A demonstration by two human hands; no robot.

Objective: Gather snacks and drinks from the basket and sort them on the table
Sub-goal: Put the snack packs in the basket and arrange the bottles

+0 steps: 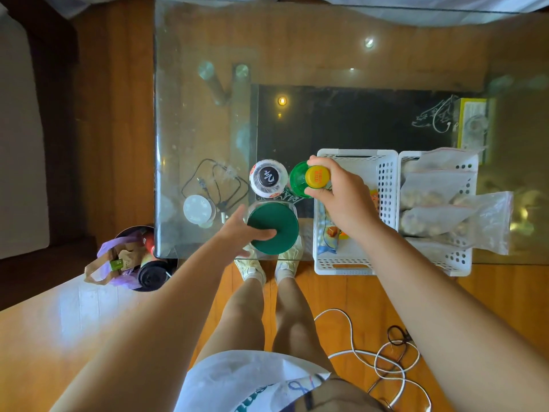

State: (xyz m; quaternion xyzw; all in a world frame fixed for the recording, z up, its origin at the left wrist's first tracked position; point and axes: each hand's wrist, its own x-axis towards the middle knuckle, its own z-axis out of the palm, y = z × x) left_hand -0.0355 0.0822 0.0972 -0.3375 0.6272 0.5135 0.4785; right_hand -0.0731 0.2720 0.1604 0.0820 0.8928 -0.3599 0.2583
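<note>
Right hand (341, 200) gripping green bottle (300, 179) by yellow cap, at the tabletop (208, 114) just left of white basket (383, 171), probably to line it up beside black-capped bottle (269, 178). Left hand (243, 230) open, fingers flat on green-lidded jar (273, 227), seemingly steadying it. Drinks grouped left; snack packets (329, 236) remaining in basket. Second basket (457, 257) holding clear bags (445, 200).

Round dark-green plastic lid (273, 227) on a clear jar; green plastic bottle (298, 179) with yellow cap (317, 176) (red print on it); clear bottle with black cap (269, 177) bearing a white character; white perforated plastic basket (383, 173); black mat (350, 120) with white line drawing.
</note>
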